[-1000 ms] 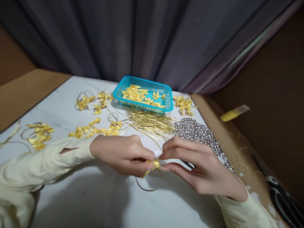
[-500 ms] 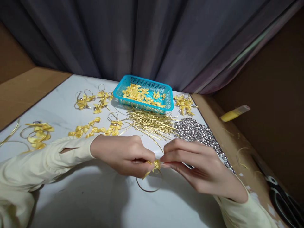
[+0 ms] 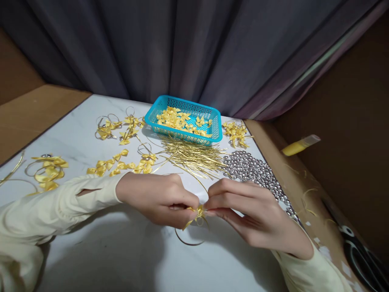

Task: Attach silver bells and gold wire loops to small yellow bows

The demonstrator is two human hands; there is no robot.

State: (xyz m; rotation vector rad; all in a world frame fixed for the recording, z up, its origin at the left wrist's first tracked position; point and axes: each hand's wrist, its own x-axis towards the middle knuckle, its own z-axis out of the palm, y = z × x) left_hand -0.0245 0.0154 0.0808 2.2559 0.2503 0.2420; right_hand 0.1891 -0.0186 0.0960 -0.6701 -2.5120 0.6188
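Note:
Between my two hands, over the white tabletop, is a yellow ribbon bow. My left hand pinches its left side between thumb and forefinger. On the other side my right hand has its thumb and fingertips pressed together at the bow's right edge. A thin gold tie curves down in a loop below the bow. The fingertips hide the middle of the bow, and any small part there is too small to make out.
Beyond my hands lie a pile of gold ties and a turquoise basket of bows. Many silver beads spread to the right. Finished-looking bow clusters sit on the left. Black scissors and a yellow tube lie at the right.
My right hand has shifted very slightly at the bow. My left hand keeps its pinch, and the bow and hanging loop stay almost in place.

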